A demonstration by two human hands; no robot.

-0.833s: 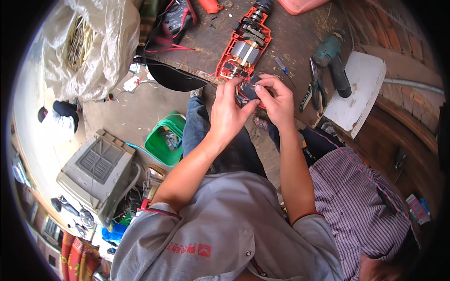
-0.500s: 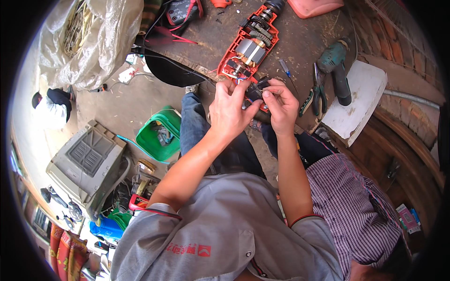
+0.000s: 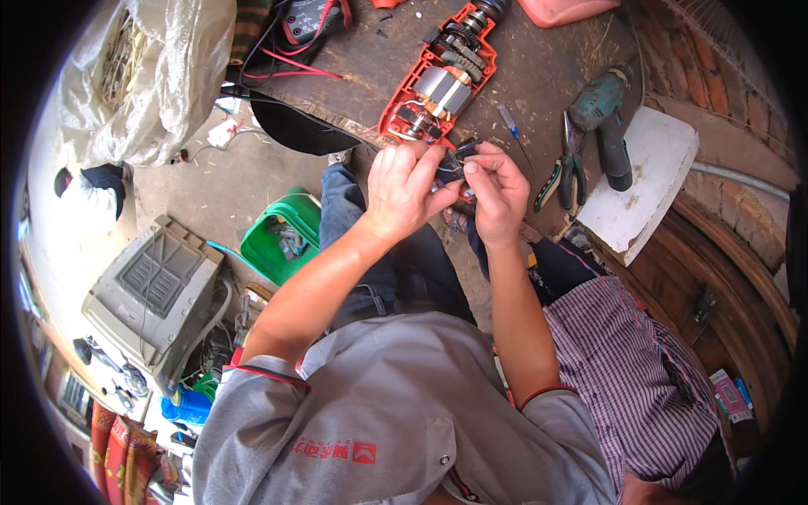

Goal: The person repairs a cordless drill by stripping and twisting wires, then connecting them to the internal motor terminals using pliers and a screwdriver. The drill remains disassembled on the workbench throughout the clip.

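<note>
An orange-red power tool housing lies opened on the workbench, with its motor and gears exposed. Just below its near end, my left hand is closed around a small black switch-like part. Thin wires run at this part, mostly hidden by my fingers. On its other side, my right hand pinches thumb against forefinger, apparently on a thin wire at the black part. The fingertips of both hands nearly meet there.
Right of the tool lie a small screwdriver, pliers and a teal cordless drill beside a white board. A multimeter stands at the back left. Below are a green bin and another person's checked shirt.
My hands have shifted slightly left together with the black part. The right fingers are still pinched at it. The view has moved a little.
</note>
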